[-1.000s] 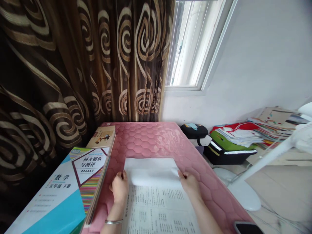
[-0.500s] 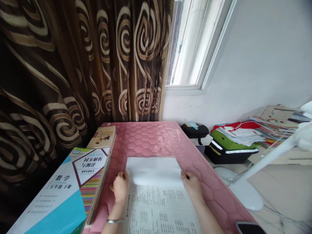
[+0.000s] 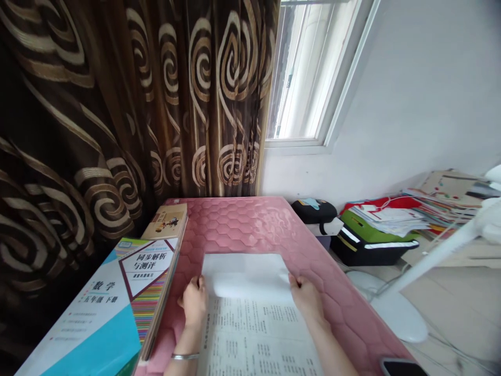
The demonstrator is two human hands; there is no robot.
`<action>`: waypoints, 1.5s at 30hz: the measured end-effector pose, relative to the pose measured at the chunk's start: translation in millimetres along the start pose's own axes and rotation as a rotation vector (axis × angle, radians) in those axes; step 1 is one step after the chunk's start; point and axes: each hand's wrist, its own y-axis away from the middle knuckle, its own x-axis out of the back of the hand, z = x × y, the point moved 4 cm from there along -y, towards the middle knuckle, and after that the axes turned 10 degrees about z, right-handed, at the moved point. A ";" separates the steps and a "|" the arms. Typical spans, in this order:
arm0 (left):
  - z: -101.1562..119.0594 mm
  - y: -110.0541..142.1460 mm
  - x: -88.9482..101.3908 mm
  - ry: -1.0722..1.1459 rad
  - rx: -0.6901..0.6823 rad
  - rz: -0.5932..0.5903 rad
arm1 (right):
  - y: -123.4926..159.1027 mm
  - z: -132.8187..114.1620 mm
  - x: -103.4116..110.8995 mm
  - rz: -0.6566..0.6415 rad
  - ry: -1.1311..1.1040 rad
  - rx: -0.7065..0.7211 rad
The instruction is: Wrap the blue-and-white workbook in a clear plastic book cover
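A printed sheet of paper (image 3: 256, 329) lies on the pink quilted table cover (image 3: 235, 222), its far part folded over toward me so that a blank white side shows. My left hand (image 3: 195, 300) is closed on the left edge of the paper near the fold, a silver bracelet (image 3: 185, 356) on its wrist. On the opposite edge, my right hand (image 3: 306, 296) pinches the paper, fingers curled in. The near end of the sheet runs out of the picture at the bottom.
To the left is a stack of books (image 3: 117, 297) beside a patterned curtain (image 3: 195, 94). A phone (image 3: 403, 366) lies at the lower right edge. Beyond the right side stand a white lamp (image 3: 434, 261), a black case (image 3: 314, 210) and a green and black box (image 3: 373, 245) with papers.
The view has shifted very slightly. Both hands keep their hold on the folded paper, with hardly any movement.
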 end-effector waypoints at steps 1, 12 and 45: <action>-0.4 0.3 0.8 0.007 -0.006 -0.004 | 0.3 0.2 0.4 0.000 -0.006 0.001; 2.6 0.7 -3.5 -0.118 -0.017 -0.010 | 0.7 -4.9 3.0 0.005 -0.017 -0.014; 4.7 0.6 -0.5 -0.073 0.006 -0.019 | 3.7 -5.0 4.0 0.041 -0.060 -0.019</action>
